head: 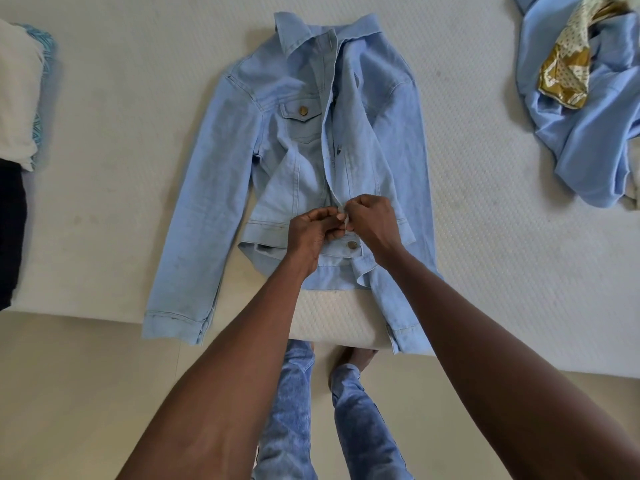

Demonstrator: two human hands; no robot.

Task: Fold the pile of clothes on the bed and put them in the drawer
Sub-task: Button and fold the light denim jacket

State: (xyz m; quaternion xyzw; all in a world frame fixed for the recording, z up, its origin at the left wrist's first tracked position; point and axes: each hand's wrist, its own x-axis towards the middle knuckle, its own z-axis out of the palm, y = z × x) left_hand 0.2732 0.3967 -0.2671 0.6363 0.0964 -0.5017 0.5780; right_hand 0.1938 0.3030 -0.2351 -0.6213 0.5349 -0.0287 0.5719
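The pale denim jacket (311, 161) lies face-up on the bed (485, 237). Left hand (311, 233) and right hand (372, 225) pinch its near placket; best to square both edges, then button before folding.

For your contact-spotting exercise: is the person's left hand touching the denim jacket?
Touching. The head view shows the left hand pinching the denim jacket at its front opening.

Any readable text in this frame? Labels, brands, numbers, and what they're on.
None readable.
Denim jacket: no label or tag showing; its metal buttons are too small to tell if anything is stamped on them.
Gold patterned cloth on the blue garment: a dot pattern only, no words.
Bed: no print.
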